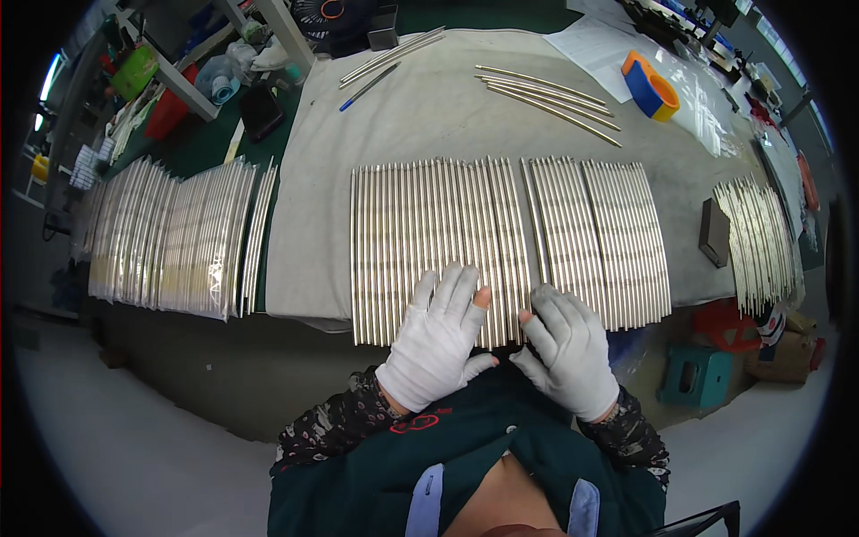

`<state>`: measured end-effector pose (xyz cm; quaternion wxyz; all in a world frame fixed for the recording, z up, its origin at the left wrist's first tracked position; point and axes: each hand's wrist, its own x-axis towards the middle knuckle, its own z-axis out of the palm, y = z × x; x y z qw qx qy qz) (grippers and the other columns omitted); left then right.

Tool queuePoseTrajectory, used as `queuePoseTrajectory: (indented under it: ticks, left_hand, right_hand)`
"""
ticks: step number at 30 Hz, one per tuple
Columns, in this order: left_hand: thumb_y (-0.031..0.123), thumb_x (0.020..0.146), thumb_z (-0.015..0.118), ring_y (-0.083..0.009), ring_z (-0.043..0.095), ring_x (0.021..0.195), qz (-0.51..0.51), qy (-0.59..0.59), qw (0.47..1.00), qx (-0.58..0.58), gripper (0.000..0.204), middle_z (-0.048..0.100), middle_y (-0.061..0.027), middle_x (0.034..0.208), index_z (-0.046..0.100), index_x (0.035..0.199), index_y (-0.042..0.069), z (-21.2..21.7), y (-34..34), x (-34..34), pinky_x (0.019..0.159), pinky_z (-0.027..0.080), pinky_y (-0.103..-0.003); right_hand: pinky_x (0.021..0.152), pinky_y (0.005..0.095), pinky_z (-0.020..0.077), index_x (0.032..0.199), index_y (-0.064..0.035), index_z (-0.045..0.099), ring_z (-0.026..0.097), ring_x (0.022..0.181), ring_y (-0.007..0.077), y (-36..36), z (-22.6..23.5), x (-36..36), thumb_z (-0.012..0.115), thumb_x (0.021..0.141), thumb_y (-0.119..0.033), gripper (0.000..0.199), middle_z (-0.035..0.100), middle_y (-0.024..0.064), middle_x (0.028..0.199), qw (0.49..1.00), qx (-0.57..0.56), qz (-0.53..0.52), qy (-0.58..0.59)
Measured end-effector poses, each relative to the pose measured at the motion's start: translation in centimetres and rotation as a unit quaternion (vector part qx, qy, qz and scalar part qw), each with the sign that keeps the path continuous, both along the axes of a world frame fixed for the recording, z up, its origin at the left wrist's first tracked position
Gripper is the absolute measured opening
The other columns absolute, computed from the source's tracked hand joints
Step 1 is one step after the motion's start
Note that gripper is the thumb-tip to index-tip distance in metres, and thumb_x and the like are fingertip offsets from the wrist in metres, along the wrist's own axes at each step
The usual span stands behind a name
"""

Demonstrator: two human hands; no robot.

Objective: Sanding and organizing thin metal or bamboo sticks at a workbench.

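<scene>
Many thin, shiny metal rods [420, 224] lie side by side in a flat row on the grey cloth in front of me. A narrow gap parts them from a second row of similar rods [626, 242] on the right. My left hand [429, 349], in a white glove with bare fingertips showing, rests flat on the near ends of the left row, fingers stretched out. In a matching glove, my right hand [573, 358] lies over the near rod ends beside the gap, fingers slightly bent and thumb apart. Its fingers cover the rod ends beneath.
Plastic-wrapped rods [206, 233] lie at the left. Loose rods [550, 98], a blue pen [369, 88] and a tape dispenser [651, 87] are on the far cloth [358, 134]. At the right, a dark block [714, 233] stands against more rods [761, 246]; below is a teal stool [696, 376].
</scene>
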<state>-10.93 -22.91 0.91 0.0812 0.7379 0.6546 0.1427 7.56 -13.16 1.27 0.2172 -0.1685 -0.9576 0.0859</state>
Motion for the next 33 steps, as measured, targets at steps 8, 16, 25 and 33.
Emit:
queuePoseTrajectory:
  ticks: [8,16,25,33]
  left_hand:
    - [0.039,0.072,0.071,-0.0402,0.035,0.129,0.023,0.036,0.999,0.028,0.079,0.040,-0.0249,0.135,0.042,0.129,-0.007,-0.8,0.4,0.3,0.109,0.024,-0.052]
    - [0.036,0.070,0.073,-0.0371,0.035,0.131,0.001,0.043,0.999,0.015,0.074,0.040,-0.0220,0.136,0.047,0.127,-0.003,-0.6,1.3,1.1,0.109,0.025,-0.049]
    - [0.034,0.070,0.074,-0.0373,0.036,0.130,0.004,0.029,0.999,0.025,0.074,0.041,-0.0224,0.136,0.047,0.127,-0.004,-0.9,0.9,0.6,0.108,0.027,-0.049]
    - [0.041,0.067,0.075,-0.0390,0.035,0.131,0.012,0.033,0.999,0.023,0.083,0.039,-0.0237,0.138,0.043,0.129,-0.005,-0.8,0.3,0.6,0.109,0.025,-0.051]
  right_hand:
    - [0.094,0.0447,0.0444,0.103,-0.0039,0.060,0.054,0.112,0.0308,0.4,-1.6,-1.2,0.074,0.068,-0.021,0.042,0.057,0.0138,0.113,0.999,0.015,0.002,0.028]
    - [0.093,0.0456,0.0451,0.104,-0.0032,0.058,0.054,0.113,0.0322,0.7,-2.0,-0.1,0.075,0.066,-0.019,0.044,0.058,0.0151,0.114,1.000,0.019,0.002,0.015]
    - [0.092,0.0457,0.0460,0.103,-0.0014,0.058,0.055,0.111,0.0331,0.5,-1.6,-0.8,0.074,0.065,-0.016,0.044,0.057,0.0161,0.113,1.000,0.003,0.009,0.021]
    - [0.093,0.0476,0.0452,0.103,-0.0007,0.057,0.053,0.111,0.0359,0.7,-0.6,-0.4,0.074,0.065,-0.017,0.045,0.055,0.0185,0.115,1.000,-0.019,0.020,0.014]
